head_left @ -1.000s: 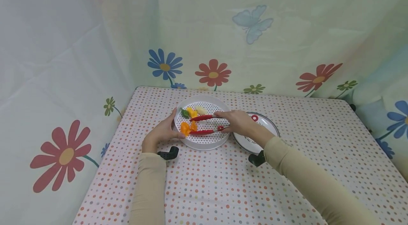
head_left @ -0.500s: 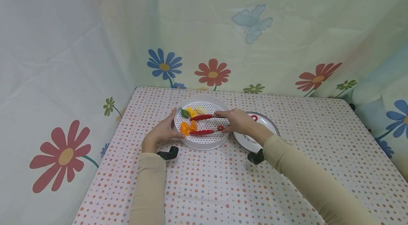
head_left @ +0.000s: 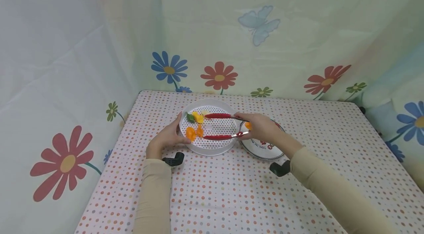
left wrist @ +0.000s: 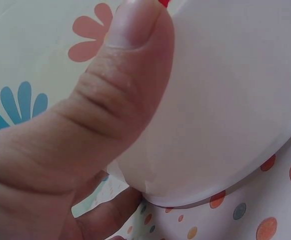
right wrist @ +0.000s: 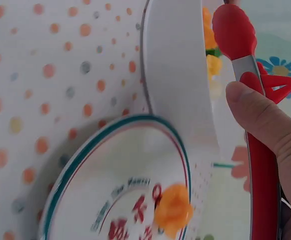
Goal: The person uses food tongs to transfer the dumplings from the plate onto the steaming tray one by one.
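A white perforated basket (head_left: 215, 147) holds orange pieces (head_left: 191, 133), a yellow piece (head_left: 198, 117) and a green piece (head_left: 190, 118). My left hand (head_left: 172, 134) grips its left rim, with the thumb (left wrist: 120, 90) pressed on the white wall (left wrist: 225, 100). My right hand (head_left: 260, 127) holds red tongs (head_left: 218, 137), whose arms are spread over the basket with nothing between the tips. The thumb (right wrist: 265, 125) presses on a red tong arm (right wrist: 235, 35). Beside the basket a white plate (head_left: 265, 151) with a green rim (right wrist: 110, 132) carries one orange piece (right wrist: 173, 210).
The polka-dot tablecloth (head_left: 232, 197) covers the table. Flowered sheets (head_left: 218, 75) hang close behind and on both sides. Black wrist mounts (head_left: 173, 159) sit on both forearms. The table's right part (head_left: 331, 134) carries nothing.
My right hand has drawn back to the right with the tongs, whose arms now spread wider. An orange piece now shows on the green-rimmed plate. The left hand has stayed on the basket.
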`<state>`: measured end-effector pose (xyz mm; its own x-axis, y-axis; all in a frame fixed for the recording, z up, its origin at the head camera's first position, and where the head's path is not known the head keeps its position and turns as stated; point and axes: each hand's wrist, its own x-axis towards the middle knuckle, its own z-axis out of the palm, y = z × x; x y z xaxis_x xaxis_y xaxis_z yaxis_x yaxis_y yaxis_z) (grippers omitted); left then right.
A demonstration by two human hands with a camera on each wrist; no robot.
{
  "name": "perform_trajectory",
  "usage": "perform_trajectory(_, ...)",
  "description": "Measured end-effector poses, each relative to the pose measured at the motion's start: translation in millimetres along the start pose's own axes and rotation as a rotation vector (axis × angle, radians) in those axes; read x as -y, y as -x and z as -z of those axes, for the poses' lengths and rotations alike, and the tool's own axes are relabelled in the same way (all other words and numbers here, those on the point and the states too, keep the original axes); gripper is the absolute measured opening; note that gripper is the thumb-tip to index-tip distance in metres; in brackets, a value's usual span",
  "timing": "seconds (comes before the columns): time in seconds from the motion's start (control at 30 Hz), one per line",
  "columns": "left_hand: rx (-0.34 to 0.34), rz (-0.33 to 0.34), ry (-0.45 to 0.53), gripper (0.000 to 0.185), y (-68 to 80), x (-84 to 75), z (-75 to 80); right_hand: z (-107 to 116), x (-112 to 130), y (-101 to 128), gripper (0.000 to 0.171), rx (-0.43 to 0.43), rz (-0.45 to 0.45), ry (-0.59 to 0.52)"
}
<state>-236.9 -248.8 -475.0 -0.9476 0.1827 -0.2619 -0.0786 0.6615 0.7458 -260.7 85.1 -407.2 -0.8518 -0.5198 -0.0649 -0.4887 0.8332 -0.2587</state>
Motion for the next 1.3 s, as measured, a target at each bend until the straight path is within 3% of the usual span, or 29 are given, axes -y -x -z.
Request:
perform_trajectory(0.33, -0.004, -0.011, -0.016, 0.127, 1.8, 4.1, -0.2, 12, -56, 74, 0.096, -0.111, -0.196, -0.064)
perform_trajectory(0.63, 0.001, -0.029, -0.01, 0.125, 8.6, 4.8, -1.9, -1, -90, 119, 0.095, -0.172, -0.339, -0.095)
perform_trajectory(0.8, 0.006, -0.056, -0.021, 0.128, 6.4, 2.9, -5.6, -6, -94, 121, 0.087, -0.163, -0.35, -0.039)
perform_trajectory(1.07, 0.016, -0.061, 0.022, 0.126, 5.9, 5.3, -5.7, -7, -90, 104, 0.081, -0.144, -0.406, 0.013)
perform_trajectory(1.3, 0.008, -0.067, 0.029, 0.128, 5.4, 6.0, -5.5, -9, -86, 113, 0.076, -0.149, -0.394, 0.024)
